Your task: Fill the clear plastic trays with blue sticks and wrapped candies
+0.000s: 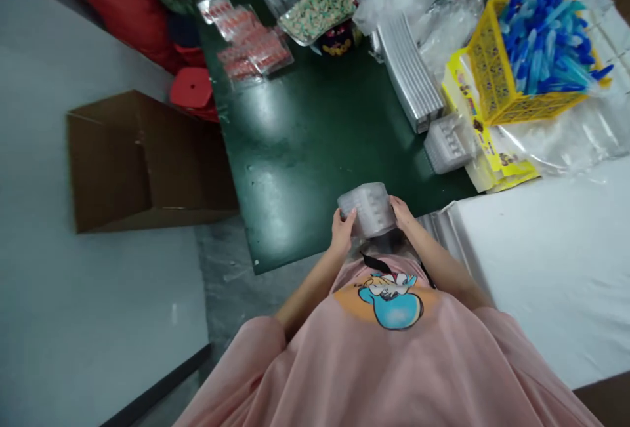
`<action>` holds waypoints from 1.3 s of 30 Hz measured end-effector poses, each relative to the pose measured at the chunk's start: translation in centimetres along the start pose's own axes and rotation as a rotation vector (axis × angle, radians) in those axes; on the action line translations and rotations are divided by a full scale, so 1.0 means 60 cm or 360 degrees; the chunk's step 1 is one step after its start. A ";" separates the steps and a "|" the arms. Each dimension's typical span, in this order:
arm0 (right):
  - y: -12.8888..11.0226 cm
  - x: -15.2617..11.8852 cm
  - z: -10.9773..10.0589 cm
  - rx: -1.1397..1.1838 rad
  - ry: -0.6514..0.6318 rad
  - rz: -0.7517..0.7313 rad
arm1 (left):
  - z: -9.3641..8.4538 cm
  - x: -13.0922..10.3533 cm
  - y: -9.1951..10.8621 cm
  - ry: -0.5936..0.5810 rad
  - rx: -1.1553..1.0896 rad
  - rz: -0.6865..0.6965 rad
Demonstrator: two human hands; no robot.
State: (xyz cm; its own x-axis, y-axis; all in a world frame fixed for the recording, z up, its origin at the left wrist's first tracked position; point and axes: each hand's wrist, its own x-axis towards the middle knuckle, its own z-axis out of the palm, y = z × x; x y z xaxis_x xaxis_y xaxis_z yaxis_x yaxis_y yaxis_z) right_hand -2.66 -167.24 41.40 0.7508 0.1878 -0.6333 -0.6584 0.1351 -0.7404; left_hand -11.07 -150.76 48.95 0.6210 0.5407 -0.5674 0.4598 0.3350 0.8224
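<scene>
We work at a dark green table [315,125] running up the middle of the frame, grey floor and one brown cardboard box [142,158] at left, white sheet at lower right. One yellow basket [497,79] of blue pieces sits upper right. Our left hand [342,230] and right hand [402,212] close their fingers around one clear plastic tray stack [368,209], low centre.
</scene>
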 end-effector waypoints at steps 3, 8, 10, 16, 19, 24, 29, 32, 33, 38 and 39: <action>0.014 0.000 0.046 -0.0297 0.0046 -0.0111 | -0.041 0.030 0.000 0.0002 0.0097 0.0140; 0.010 -0.019 0.075 -0.0873 0.0080 -0.0533 | -0.086 0.081 -0.001 -0.0077 0.0197 0.0140; 0.002 -0.025 0.078 -0.0980 0.0063 -0.0546 | -0.103 0.097 -0.004 -0.0082 0.0262 0.0067; -0.010 -0.036 0.092 -0.0855 0.0023 -0.0253 | -0.142 0.122 0.001 -0.0110 0.0662 0.0357; -0.012 -0.040 0.099 -0.0658 0.0011 -0.0108 | -0.128 0.123 0.027 -0.0247 0.1041 0.0932; -0.025 -0.043 0.111 -0.0566 -0.0076 0.0061 | -0.049 0.123 0.069 -0.0753 0.1613 0.1582; -0.035 -0.041 0.117 -0.0525 -0.0159 0.0100 | -0.005 0.132 0.067 -0.0997 0.1925 0.1645; -0.033 -0.040 0.119 -0.0458 -0.0159 0.0129 | -0.007 0.134 0.063 -0.0970 0.1980 0.1668; -0.031 -0.040 0.120 -0.0449 -0.0152 0.0124 | -0.009 0.134 0.064 -0.0968 0.1996 0.1679; -0.026 -0.033 0.117 -0.0515 -0.0033 0.0070 | -0.004 0.132 0.068 -0.0936 0.2054 0.1665; -0.028 -0.030 0.108 -0.0531 0.0007 0.0061 | -0.002 0.132 0.068 -0.0923 0.2053 0.1652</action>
State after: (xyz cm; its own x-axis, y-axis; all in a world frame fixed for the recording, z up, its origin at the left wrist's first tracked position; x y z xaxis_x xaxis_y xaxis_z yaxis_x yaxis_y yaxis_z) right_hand -3.24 -161.49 45.25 0.7264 0.1824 -0.6626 -0.6330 -0.1979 -0.7485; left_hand -4.38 -145.02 47.83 0.9518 -0.3023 -0.0513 -0.2522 -0.8671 0.4297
